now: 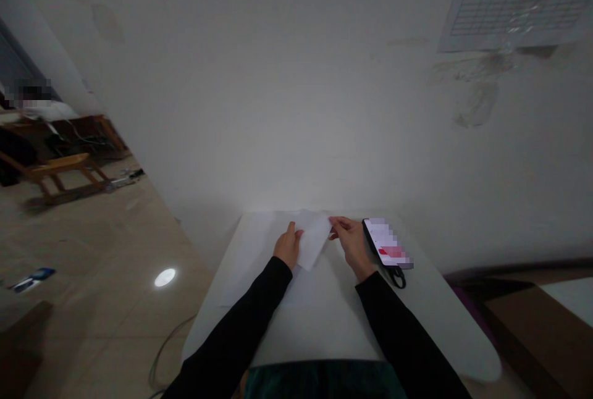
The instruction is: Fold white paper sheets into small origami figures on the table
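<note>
Paper sheet [314,241] between left hand [287,246] and right hand [352,244], both grips pinching its edges

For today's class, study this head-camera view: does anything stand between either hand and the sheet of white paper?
Nothing visible does. The left hand and the right hand both touch the white paper directly. The smartphone lies to the right of the right hand, not between them.

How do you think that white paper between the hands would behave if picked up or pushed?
The white paper looks thin, so probably light and floppy. Pushed across the smooth tabletop, it would likely slide.
</note>
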`<state>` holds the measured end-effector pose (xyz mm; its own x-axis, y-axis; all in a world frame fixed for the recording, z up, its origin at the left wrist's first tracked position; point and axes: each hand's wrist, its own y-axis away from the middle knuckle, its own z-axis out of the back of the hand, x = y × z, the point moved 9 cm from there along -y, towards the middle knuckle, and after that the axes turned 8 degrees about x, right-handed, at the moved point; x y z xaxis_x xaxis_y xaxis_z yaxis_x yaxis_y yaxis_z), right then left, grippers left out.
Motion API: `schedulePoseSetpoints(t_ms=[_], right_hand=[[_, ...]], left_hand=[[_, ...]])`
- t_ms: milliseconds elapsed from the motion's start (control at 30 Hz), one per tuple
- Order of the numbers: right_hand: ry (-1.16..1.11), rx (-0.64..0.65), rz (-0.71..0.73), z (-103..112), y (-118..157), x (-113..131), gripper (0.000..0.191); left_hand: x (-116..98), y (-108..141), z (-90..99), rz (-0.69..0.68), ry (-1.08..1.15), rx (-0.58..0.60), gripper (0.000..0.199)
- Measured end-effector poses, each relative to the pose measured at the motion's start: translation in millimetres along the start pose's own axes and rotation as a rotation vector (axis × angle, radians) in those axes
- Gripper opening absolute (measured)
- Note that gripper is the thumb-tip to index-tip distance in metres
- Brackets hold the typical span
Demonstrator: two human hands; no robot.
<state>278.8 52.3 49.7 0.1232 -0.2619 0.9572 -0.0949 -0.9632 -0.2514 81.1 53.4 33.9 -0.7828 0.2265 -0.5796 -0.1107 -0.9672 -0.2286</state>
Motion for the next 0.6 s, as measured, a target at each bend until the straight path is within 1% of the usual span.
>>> schedulePoseSetpoints(t_ms=[67, 100, 167, 233, 267, 400, 433, 533, 600], right_hand=[[-0.051, -0.027, -0.028, -6, 4, -9, 0.040], [-0.080, -0.012, -0.069, -12, 6, -17, 0.043], [-0.127, 0.077, -0.154, -28, 9, -30, 0.047], [-0.148, 0.140, -0.189, -38, 12, -35, 0.048], [-0.151, 0.150, -0.187, -40, 13, -36, 0.048], [-0.139, 0.088, -0.143, -35, 13, -33, 0.053], [-0.131, 0.090, -0.144, -36, 14, -34, 0.053], [-0.107, 0.175, -0.163, -46, 15, -39, 0.053], [-0.090, 0.212, -0.140, -51, 15, -38, 0.051]], left_hand=[[0, 0, -2.0, 0.005, -0.052, 0.024, 0.039], [1, 0, -2.8, 0.011, -0.084, 0.039, 0.039], [1, 0, -2.5, 0.030, -0.141, 0.057, 0.039], [0, -1, 0.1, 0.048, -0.171, 0.055, 0.040], [-1, -1, 1.4, 0.054, -0.176, 0.053, 0.040], [-4, 0, 5.9, 0.068, -0.170, 0.046, 0.036], [-3, 0, 7.4, 0.076, -0.169, 0.041, 0.035], [-1, 1, 12.9, 0.096, -0.165, 0.014, 0.034], [-1, 1, 16.9, 0.105, -0.160, -0.011, 0.033]])
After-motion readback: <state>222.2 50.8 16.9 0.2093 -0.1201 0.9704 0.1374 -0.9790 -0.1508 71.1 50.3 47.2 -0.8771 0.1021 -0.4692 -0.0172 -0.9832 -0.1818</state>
